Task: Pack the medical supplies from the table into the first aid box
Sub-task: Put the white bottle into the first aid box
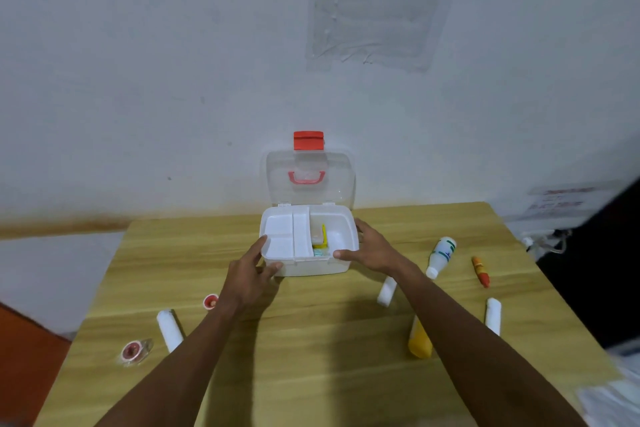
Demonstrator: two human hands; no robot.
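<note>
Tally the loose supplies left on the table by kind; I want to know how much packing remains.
White bandage rolls: 3
Tape rolls with red cores: 2
White bottle: 1
Yellow bottle: 1
Orange-red tube: 1
Total: 8

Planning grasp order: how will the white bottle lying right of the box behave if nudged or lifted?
The white bottle lies on its side on the table and looks round-bodied, so a nudge would probably roll it. It looks like smooth plastic, likely stiff and possibly slippery. Weight is uncertain: the fill level isn't visible.
</note>
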